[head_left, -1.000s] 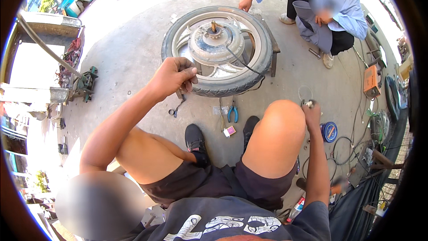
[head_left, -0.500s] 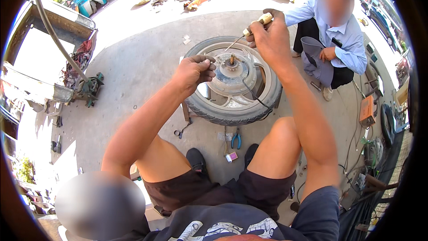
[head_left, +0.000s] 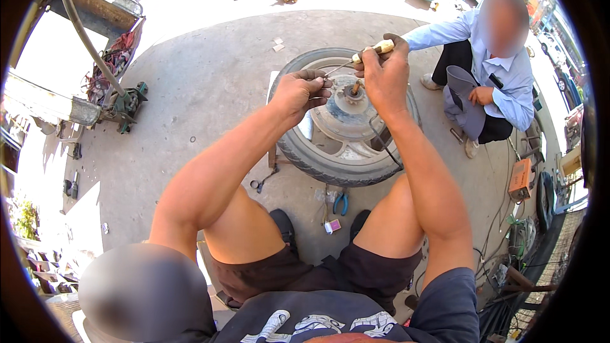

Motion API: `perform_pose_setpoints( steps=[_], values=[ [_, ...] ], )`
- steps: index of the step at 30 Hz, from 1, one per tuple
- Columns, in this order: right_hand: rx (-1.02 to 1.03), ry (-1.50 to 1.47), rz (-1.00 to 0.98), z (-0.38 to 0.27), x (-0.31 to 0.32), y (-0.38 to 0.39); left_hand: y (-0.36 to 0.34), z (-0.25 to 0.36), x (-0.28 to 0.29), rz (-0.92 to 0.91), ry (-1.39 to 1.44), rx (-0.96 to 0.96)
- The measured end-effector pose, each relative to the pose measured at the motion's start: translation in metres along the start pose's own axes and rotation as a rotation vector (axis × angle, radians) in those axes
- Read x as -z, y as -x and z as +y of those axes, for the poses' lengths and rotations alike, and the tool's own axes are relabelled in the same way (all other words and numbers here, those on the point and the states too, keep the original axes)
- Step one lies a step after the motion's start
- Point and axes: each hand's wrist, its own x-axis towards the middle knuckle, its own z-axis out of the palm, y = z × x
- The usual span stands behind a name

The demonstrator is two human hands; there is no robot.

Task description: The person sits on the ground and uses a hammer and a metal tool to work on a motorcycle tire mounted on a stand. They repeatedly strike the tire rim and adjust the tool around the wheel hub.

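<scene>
My right hand (head_left: 386,76) is closed around a screwdriver (head_left: 382,46) with a pale yellow handle and a thin metal shaft. Its shaft slants down to the left, and the tip meets the fingers of my left hand (head_left: 301,94). Those fingers are pinched together; whatever small thing they hold is too small to make out. Beneath both hands lies a motor wheel (head_left: 348,152) on its side, with a black tyre, a pale spoked rim and a grey hub. A threaded axle (head_left: 356,87) stands up from the hub's middle, and a black cable runs out toward the rim.
Blue-handled pliers (head_left: 341,203) and a small pink-and-white box (head_left: 332,226) lie between my feet. A person (head_left: 502,82) in a light blue shirt crouches at the right, one arm reaching toward the wheel. An orange box (head_left: 521,180) sits farther right; a metal stand (head_left: 122,110) is at left.
My two hands have come closer together, bringing the screwdriver's tip to my left fingers. The view has shifted a little, so the wheel and the person appear farther right.
</scene>
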Motion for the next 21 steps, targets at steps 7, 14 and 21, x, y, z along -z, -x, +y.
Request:
perform_pose_setpoints(
  steps=[7, 14, 21],
  values=[
    [-0.029, -0.025, 0.008, -0.001, 0.000, 0.001, 0.003, 0.000, -0.002, 0.023, 0.026, 0.011],
    [-0.068, -0.007, -0.003, -0.005, 0.003, 0.006, 0.006, -0.003, -0.005, 0.040, 0.084, -0.010],
    [-0.107, -0.069, 0.067, -0.001, 0.008, 0.009, 0.011, -0.005, -0.015, 0.062, 0.043, -0.048]
  ],
)
